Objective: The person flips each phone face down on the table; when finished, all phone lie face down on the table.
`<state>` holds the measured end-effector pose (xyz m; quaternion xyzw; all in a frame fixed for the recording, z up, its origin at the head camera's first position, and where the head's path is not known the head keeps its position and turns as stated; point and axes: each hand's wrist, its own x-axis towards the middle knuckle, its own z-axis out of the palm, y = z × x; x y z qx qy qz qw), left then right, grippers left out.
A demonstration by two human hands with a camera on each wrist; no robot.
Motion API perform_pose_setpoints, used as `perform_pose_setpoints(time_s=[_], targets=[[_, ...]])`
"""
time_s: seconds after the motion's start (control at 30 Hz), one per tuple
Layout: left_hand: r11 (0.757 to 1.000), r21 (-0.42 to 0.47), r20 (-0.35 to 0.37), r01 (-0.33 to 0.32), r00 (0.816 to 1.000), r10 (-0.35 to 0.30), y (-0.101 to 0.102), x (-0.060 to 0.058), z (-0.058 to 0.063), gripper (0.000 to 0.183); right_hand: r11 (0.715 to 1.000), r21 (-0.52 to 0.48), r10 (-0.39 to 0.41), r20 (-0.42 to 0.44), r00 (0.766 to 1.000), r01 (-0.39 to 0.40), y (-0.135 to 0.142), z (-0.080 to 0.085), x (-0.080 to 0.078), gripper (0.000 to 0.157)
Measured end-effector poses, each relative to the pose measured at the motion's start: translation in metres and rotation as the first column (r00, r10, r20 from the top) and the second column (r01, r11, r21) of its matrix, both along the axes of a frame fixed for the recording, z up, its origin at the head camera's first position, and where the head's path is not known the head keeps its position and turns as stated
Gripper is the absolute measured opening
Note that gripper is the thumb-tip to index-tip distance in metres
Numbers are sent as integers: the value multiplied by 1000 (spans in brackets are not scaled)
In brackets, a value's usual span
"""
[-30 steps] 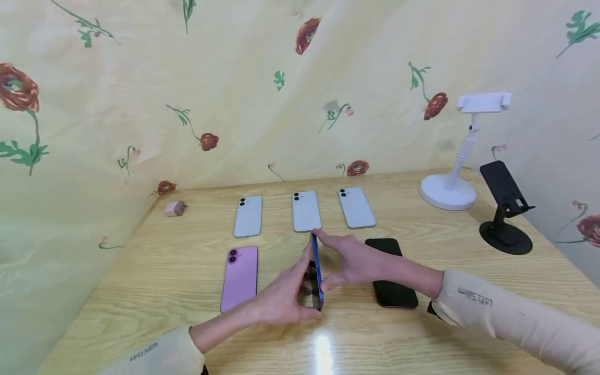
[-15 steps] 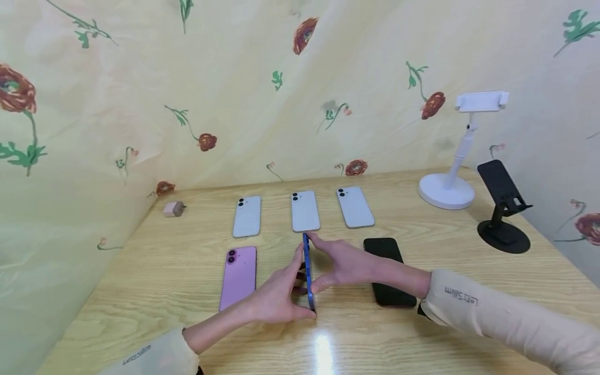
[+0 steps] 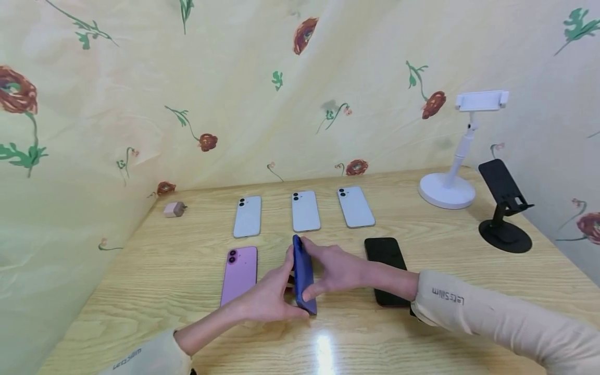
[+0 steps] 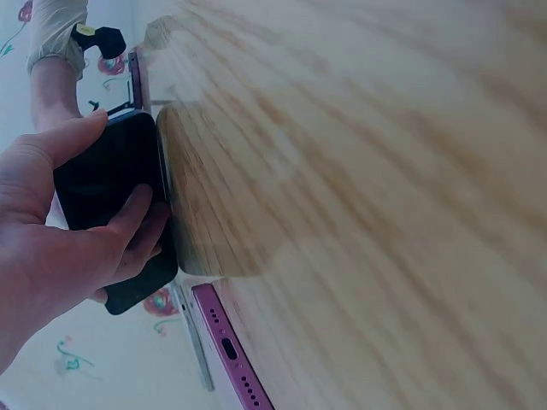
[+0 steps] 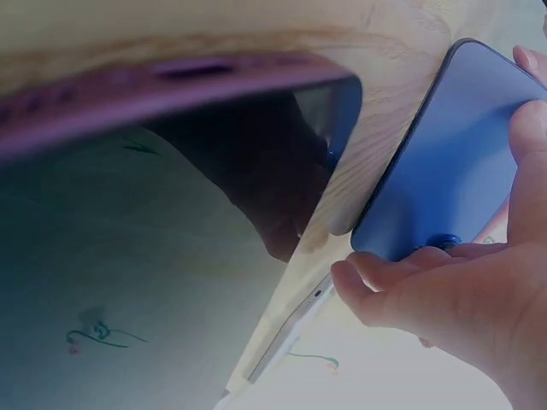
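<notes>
Both hands hold a blue smartphone [image 3: 304, 273] on its long edge at the middle of the wooden table. It leans left, and its blue back faces up to the right. My left hand [image 3: 267, 297] grips it from the left, fingers over the black screen [image 4: 94, 184] in the left wrist view. From the right, my right hand [image 3: 339, 268] holds it with thumb on the back [image 5: 461, 145] and fingers by the camera end. A purple phone [image 3: 239, 276] lies back up to the left. To the right, under my right forearm, lies a phone with a black screen [image 3: 386, 252] facing up.
Three white phones [image 3: 247, 216] [image 3: 306, 211] [image 3: 356, 207] lie back up in a row behind. A pink charger plug [image 3: 175, 209] sits at the far left. A white phone stand [image 3: 447, 191] and a black phone stand [image 3: 505, 237] stand at the right.
The blue phone has shifted left and tipped over to the left, so its back now shows where only its edge did. Both hands have moved left with it.
</notes>
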<state>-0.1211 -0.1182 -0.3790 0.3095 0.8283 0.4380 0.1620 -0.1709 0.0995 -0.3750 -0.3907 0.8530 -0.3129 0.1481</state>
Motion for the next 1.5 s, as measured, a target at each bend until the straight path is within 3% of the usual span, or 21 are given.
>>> perform_pose_setpoints(time_s=[0.5, 0.8, 1.13, 1.5], targets=[[999, -51, -82, -7, 997, 3, -2, 2, 1, 129, 996, 91, 21, -103, 994, -11, 0, -3, 0, 118], [996, -86, -36, 3, 999, -6, -1, 1, -3, 123, 970, 241, 19, -173, 985, 24, 2, -1, 0, 112], [980, -187, -39, -66, 997, 60, 4, -1, -5, 119, 953, 296, -4, -215, 977, 69, 2, -2, 1, 109], [958, -276, -91, -80, 994, 57, 7, -1, -2, 116, 942, 323, -20, -212, 977, 89, 1, -3, 2, 110]])
